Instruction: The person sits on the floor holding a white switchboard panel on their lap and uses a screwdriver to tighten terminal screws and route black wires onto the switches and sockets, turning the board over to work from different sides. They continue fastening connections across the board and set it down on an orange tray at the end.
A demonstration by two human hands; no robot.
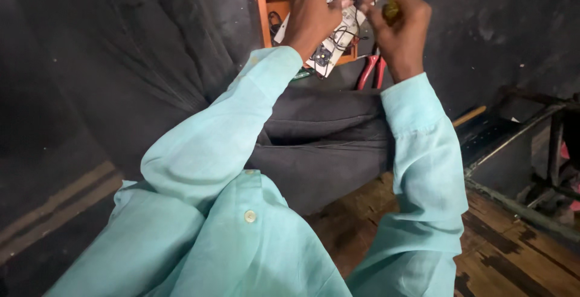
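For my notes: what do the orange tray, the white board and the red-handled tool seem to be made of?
Orange tray: probably moulded plastic, with an even matte colour and a raised rim. White board: likely a rigid panel carrying black wires and parts; exact material unclear. Red-handled tool: the grips look like glossy plastic or rubber; its metal end is hidden.

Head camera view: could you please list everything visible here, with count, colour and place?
circuit board: one, white with black wires, top centre, under both hands
tray: one, orange, beneath the board
pliers: one, red handles, beside the right wrist
tool handle: one, yellow-green, in the right hand
wooden floor: brown, lower right
trousers: dark grey, centre
sleeves: two, light turquoise
left hand: on the board
right hand: gripping the tool
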